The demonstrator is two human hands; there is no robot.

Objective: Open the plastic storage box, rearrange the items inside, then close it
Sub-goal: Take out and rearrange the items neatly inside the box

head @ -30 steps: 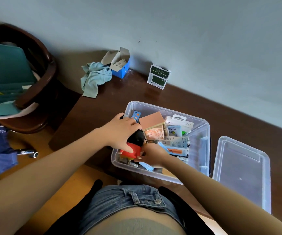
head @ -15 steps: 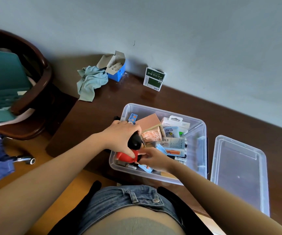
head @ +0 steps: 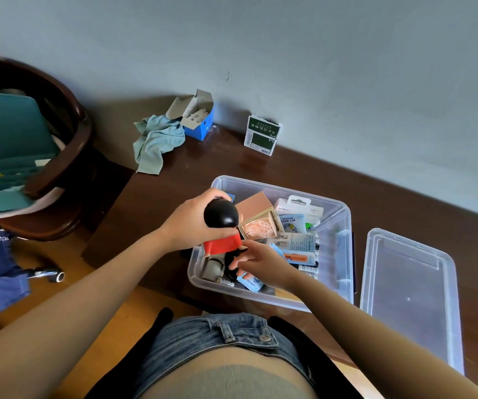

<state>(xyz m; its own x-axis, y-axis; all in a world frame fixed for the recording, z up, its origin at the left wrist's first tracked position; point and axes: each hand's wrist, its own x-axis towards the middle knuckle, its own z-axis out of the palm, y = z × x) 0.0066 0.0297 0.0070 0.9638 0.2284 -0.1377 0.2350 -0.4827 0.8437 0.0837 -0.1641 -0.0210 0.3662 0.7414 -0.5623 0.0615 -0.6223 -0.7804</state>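
Storage box (head: pixel 344 254) open; lid (head: pixel 410 298) beside it.

Soft, even daylight fills the scene, moderately bright with no hard-edged shadows. The dark table (head: pixel 191 180) carries pale sheen patches well beyond the fingers (head: pixel 242 262) of the right hand, toward the wall (head: pixel 318 67), which is evenly lit and slightly grainy. The figurine (head: pixel 221 217), just above those fingers, shows a small glossy highlight on its black head. The clear lid (head: pixel 410 298), off to the right of the fingers, catches faint milky reflections. Wide-angle distortion bends the table's far edge and stretches the forearms at the lower corners. The far left of the frame is smeared and soft, while the area around the fingers is fairly sharp.
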